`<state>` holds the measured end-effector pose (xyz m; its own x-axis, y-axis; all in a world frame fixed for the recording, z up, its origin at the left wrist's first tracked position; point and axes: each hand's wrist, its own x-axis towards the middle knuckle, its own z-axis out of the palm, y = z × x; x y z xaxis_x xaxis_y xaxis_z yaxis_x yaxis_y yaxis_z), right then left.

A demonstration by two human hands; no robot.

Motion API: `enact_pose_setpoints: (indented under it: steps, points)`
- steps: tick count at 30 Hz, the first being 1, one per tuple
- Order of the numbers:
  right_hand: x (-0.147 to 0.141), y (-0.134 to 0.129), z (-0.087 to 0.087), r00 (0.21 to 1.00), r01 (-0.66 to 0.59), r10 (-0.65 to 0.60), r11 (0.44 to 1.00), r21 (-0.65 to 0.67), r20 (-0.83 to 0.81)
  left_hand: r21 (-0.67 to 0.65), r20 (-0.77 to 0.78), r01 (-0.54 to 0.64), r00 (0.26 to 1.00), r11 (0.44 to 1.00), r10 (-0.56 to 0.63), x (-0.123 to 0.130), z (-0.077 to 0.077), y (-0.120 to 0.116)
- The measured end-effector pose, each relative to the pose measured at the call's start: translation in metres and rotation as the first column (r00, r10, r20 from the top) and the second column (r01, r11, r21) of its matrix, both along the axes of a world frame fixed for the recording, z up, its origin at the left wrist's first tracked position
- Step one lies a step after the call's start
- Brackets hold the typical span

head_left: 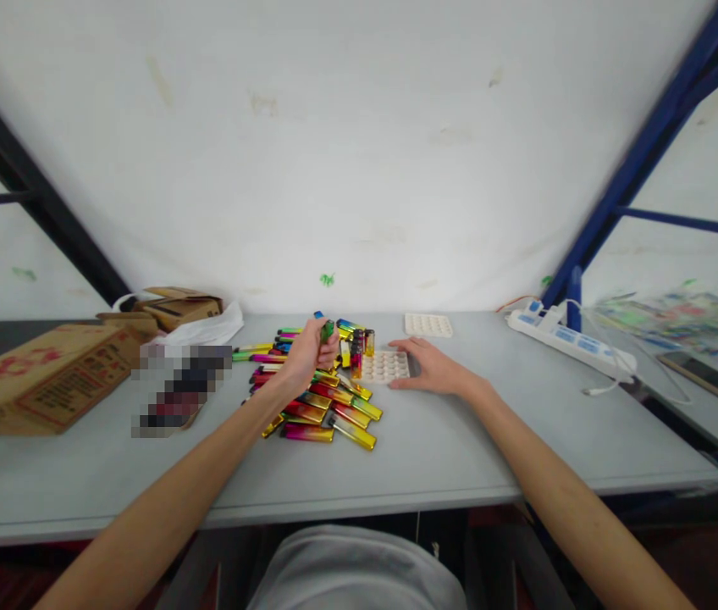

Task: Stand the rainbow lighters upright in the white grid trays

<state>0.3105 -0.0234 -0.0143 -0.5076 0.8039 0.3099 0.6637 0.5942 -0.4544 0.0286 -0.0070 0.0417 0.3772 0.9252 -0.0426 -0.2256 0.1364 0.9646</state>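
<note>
Several shiny coloured lighters (352, 430) lie in a loose heap on the grey table. My left hand (308, 349) is closed around a green and blue lighter (327, 330), held just above the heap. To its right is a white tray with rows of round holes (387, 366). A few lighters (357, 356) stand upright at the tray's left side. My right hand (430, 366) rests at the tray's right edge, thumb and fingers spread around its corners and touching it.
Another white tray (428, 325) lies near the wall. A power strip (571, 341) with cables sits at the right. Cardboard boxes (54, 373) and a white plastic bag (207, 329) occupy the left. A pixelated object (185, 391) lies left of the heap.
</note>
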Motion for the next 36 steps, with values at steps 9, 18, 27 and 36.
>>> enact_pose_setpoints:
  steps: [9,18,27,36]
  points:
    - [0.001,-0.001,0.0,1.0,-0.026,0.026,1.0,0.011,-0.004,0.339,0.062,-0.062,0.997,0.939,0.043,0.012,0.006,-0.011]
    - [-0.001,0.001,0.0,1.0,-0.001,0.001,1.0,0.012,-0.002,0.578,0.009,-0.066,0.997,0.813,0.075,0.022,0.019,-0.006]
    - [0.001,0.004,-0.005,0.999,-0.019,0.019,1.0,0.022,-0.025,0.813,-0.458,0.187,0.79,0.551,0.407,0.016,0.003,0.008]
    - [0.0,0.004,-0.005,0.999,-0.013,0.013,1.0,0.003,-0.03,0.739,-0.549,0.252,0.763,0.625,0.341,0.012,-0.008,0.026]
